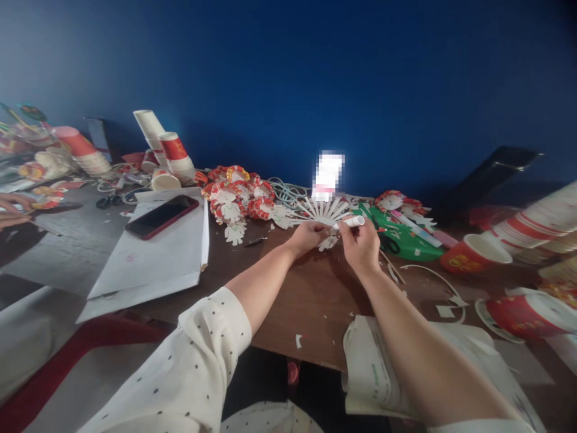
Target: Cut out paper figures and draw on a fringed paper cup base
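A paper piece cut into white strips that fan out point(322, 210), like a slit paper cup, is between my hands above the brown table. My left hand point(311, 236) is closed on its lower left edge. My right hand point(363, 243) is closed at the right side, with a white tube point(354, 222) lying across its fingers; whether it is a pen or a rolled strip I cannot make out. A white paper cut-out point(329, 243) shows just below the fingers. The fingertips partly hide each other and the paper.
Red-and-white paper flower shapes point(241, 192) are piled left of my hands. A phone point(163, 216) lies on white paper point(180, 249). A lit screen point(328, 174) stands behind. To the right are a green sheet point(406, 240) and paper cups point(473, 253). Another person's hand point(13, 207) is far left.
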Action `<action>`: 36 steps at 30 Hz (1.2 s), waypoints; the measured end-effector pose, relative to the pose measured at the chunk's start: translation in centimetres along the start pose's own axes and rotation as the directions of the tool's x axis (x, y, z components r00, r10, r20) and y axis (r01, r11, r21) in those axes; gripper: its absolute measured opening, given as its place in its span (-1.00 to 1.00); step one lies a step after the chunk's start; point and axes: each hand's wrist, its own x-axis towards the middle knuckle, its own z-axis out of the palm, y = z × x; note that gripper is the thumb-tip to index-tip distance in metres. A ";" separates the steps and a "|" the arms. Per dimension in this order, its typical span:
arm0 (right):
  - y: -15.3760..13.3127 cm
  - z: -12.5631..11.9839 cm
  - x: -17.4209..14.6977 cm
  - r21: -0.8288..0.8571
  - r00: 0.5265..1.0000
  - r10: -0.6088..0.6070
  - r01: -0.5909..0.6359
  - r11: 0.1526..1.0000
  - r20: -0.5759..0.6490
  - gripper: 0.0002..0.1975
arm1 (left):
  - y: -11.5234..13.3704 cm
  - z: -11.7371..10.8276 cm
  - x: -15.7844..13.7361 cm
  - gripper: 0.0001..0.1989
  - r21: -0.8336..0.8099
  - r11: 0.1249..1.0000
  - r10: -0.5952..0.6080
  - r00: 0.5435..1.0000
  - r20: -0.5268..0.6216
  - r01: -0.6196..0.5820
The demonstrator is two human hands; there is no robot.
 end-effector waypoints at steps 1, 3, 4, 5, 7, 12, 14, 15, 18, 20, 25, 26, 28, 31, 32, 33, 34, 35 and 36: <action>0.2 0.1 0.0 -0.009 1.000 -0.010 0.010 1.000 -0.013 -0.71 | 0.0 0.0 0.0 -0.64 -0.002 1.000 0.000 1.000 -0.002 0.000; 0.4 0.1 0.1 0.006 0.999 0.021 -0.021 1.000 -0.042 -0.69 | -0.1 0.1 0.1 -0.64 -0.015 1.000 -0.002 1.000 -0.008 0.002; 0.3 0.1 0.1 0.029 0.997 0.056 -0.054 0.998 -0.056 -0.68 | -0.1 0.1 0.1 -0.64 -0.025 1.000 -0.006 1.000 -0.011 0.005; 0.2 0.0 0.1 0.057 0.993 0.094 -0.090 0.994 -0.065 -0.66 | -0.2 0.1 0.1 -0.63 -0.037 0.999 -0.011 1.000 -0.011 0.011; -0.2 -0.2 0.1 0.116 0.985 0.160 -0.152 0.982 -0.059 -0.65 | -0.3 0.1 0.2 -0.63 -0.061 0.998 -0.019 1.000 -0.008 0.019; -1.0 -0.3 0.0 0.182 0.977 0.214 -0.212 0.960 0.009 -0.63 | -0.9 0.0 0.6 -0.63 -0.099 0.995 -0.008 1.000 0.009 0.008; -0.9 -0.2 0.0 0.175 0.971 0.241 -0.239 0.955 0.014 -0.62 | -1.2 -0.1 0.8 -0.65 -0.097 0.995 -0.004 1.000 0.013 0.006; -0.8 -0.2 0.1 0.172 0.966 0.260 -0.259 0.951 0.018 -0.62 | -1.2 -0.1 0.9 -0.67 -0.088 0.996 -0.001 1.000 0.015 0.003; -0.7 -0.4 0.3 0.162 0.953 0.301 -0.304 0.939 0.039 -0.62 | -1.0 -0.2 0.8 -0.70 -0.040 0.999 0.006 1.000 0.006 -0.006; -0.7 -0.6 0.4 0.158 0.951 0.306 -0.310 0.938 0.049 -0.61 | -0.8 -0.1 0.7 -0.72 -0.020 1.000 0.004 1.000 -0.007 -0.004; -0.8 -0.6 0.3 0.152 0.958 0.282 -0.288 0.946 0.060 -0.60 | -0.7 -0.1 0.6 -0.72 0.014 1.000 0.004 1.000 -0.007 -0.004; -0.8 -0.6 0.2 0.146 0.962 0.267 -0.273 0.951 0.060 -0.60 | -0.7 -0.1 0.6 -0.73 0.021 1.000 0.005 1.000 -0.009 -0.005; -0.6 -0.5 0.1 0.140 0.969 0.241 -0.247 0.959 0.063 -0.61 | -0.7 -0.1 0.6 -0.73 0.029 1.000 0.006 1.000 -0.021 -0.005; -0.5 -0.4 0.0 0.114 0.977 0.207 -0.212 0.971 0.058 -0.63 | -0.5 -0.1 0.4 -0.74 0.045 0.999 0.013 0.999 -0.040 -0.011; -0.5 -0.4 0.0 0.093 0.980 0.193 -0.197 0.976 0.051 -0.64 | -0.4 0.0 0.4 -0.75 0.055 0.998 0.015 0.999 -0.044 -0.012; -0.5 -0.4 0.0 0.070 0.983 0.180 -0.182 0.981 0.045 -0.65 | -0.4 0.0 0.3 -0.75 0.064 0.998 0.017 0.999 -0.045 -0.014; -0.5 -0.4 0.1 0.050 0.985 0.168 -0.170 0.984 0.041 -0.66 | -0.3 0.0 0.3 -0.75 0.076 0.997 0.019 0.999 -0.046 -0.016; -0.6 -0.3 0.1 0.037 0.986 0.160 -0.162 0.986 0.039 -0.67 | -0.3 0.0 0.2 -0.76 0.087 0.996 0.021 0.999 -0.048 -0.017; -0.6 -0.3 0.1 0.027 0.987 0.153 -0.154 0.988 0.038 -0.67 | -0.3 0.0 0.2 -0.75 0.097 0.995 0.023 0.998 -0.051 -0.018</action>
